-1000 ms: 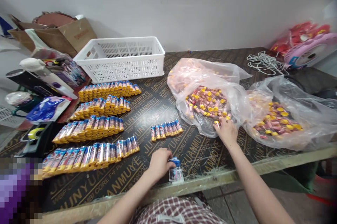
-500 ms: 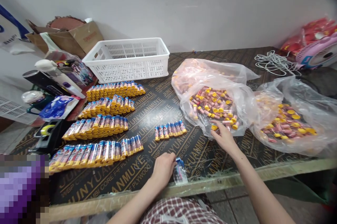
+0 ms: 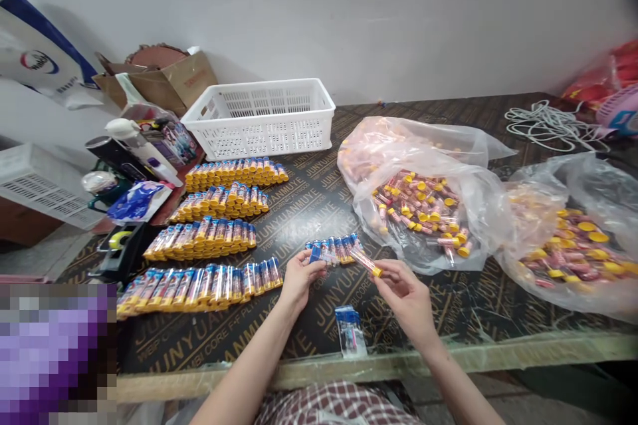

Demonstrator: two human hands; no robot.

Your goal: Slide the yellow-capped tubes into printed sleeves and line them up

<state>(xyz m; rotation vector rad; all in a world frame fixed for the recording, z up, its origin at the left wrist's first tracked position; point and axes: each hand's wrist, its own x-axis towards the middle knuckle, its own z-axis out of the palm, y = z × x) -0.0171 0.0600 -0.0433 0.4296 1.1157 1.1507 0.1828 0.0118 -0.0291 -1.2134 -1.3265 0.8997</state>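
Between the fingers of my left hand [image 3: 298, 282] is a small clear plastic sleeve [image 3: 323, 257] with a blue printed end. My right hand [image 3: 407, 297] pinches a pinkish clear tube [image 3: 363, 259] by its yellow-capped end, and the tube points toward the sleeve without clearly entering it. Just beyond both hands lies a short row of wrapped tubes [image 3: 346, 245] with blue tops. A small stack of flat sleeves [image 3: 351, 333] rests near the table's front edge. Behind my right hand, an open plastic bag [image 3: 369, 212] holds many loose yellow-capped tubes [image 3: 423, 202].
Several stacked rows of wrapped tubes [image 3: 209, 239] lie at left, with a white basket [image 3: 264, 136] behind them. A tape dispenser [image 3: 122, 252] and bottles [image 3: 132, 139] stand far left. Another bag of tubes [image 3: 573, 245] and coiled cord [image 3: 543, 126] are at right.
My right hand has come away from the bag toward the middle with a tube in it. My left hand has risen from the sleeve stack with one sleeve. The view has shifted somewhat.
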